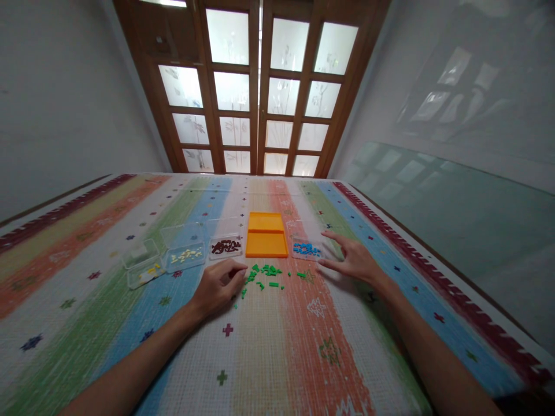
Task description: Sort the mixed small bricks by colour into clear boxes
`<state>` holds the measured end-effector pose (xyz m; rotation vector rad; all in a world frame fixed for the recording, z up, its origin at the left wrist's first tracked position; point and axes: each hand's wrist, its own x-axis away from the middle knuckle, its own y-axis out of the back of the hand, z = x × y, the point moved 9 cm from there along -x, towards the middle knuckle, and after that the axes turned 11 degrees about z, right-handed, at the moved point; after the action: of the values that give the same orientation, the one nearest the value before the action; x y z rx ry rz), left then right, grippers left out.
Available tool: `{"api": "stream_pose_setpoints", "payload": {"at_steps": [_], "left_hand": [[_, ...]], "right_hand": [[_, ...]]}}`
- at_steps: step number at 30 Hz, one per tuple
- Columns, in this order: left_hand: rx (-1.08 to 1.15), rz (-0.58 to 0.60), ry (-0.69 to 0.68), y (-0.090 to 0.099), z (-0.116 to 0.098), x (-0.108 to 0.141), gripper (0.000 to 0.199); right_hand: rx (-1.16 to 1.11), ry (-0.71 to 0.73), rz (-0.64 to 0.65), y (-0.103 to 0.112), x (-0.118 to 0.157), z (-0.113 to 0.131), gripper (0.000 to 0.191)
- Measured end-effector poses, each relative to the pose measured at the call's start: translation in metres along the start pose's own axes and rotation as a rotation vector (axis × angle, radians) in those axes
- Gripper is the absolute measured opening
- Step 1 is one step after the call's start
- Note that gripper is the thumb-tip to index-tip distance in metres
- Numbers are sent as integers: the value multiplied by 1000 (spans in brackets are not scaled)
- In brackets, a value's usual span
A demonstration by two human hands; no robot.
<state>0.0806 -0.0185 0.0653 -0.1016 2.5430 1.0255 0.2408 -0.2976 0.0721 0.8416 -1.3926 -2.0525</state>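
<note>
Small green pieces (269,270), apparently toy bricks, lie loose on the striped tablecloth. At their left edge rests my left hand (220,286), its fingers curled and thumb pressed to the fingertips; anything held there is hidden. My right hand (354,260) has thumb and fingers spread apart beside a clear box of blue pieces (307,249). Its fingertips are close to the box's right side; whether they touch it I cannot tell. Between the hands, just beyond the green pieces, an open orange case (266,244) lies flat.
Left of the orange case stand open clear boxes with dark brown pieces (226,247), pale yellow pieces (185,255) and yellow pieces (154,269). The patterned tablecloth (260,358) covers the table. Behind are wooden doors with frosted panes (234,89); walls flank both sides.
</note>
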Motion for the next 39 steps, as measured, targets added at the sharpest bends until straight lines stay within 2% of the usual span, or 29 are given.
{"api": "stream_pose_setpoints", "payload": {"at_steps": [4, 7, 10, 15, 21, 28, 34, 39], "left_hand": [[5, -37, 9, 2, 4, 1, 18], [22, -60, 16, 4, 9, 1, 17], [32, -70, 17, 5, 10, 0, 17], [-4, -42, 43, 4, 8, -1, 25], [49, -44, 106, 9, 12, 0, 31], [173, -100, 139, 13, 19, -1, 31], [233, -126, 155, 12, 25, 0, 36], [507, -183, 249, 8, 44, 1, 36]], "right_hand": [[136, 36, -93, 15, 2, 28, 51], [194, 25, -102, 16, -4, 48, 49], [176, 89, -80, 10, -12, 67, 44], [160, 206, 36, -21, -30, 89, 27], [244, 245, 172, -62, -57, 111, 25], [280, 209, 313, -79, -72, 118, 21], [264, 226, 296, -79, -71, 119, 20], [305, 254, 266, -65, -65, 127, 15]]}}
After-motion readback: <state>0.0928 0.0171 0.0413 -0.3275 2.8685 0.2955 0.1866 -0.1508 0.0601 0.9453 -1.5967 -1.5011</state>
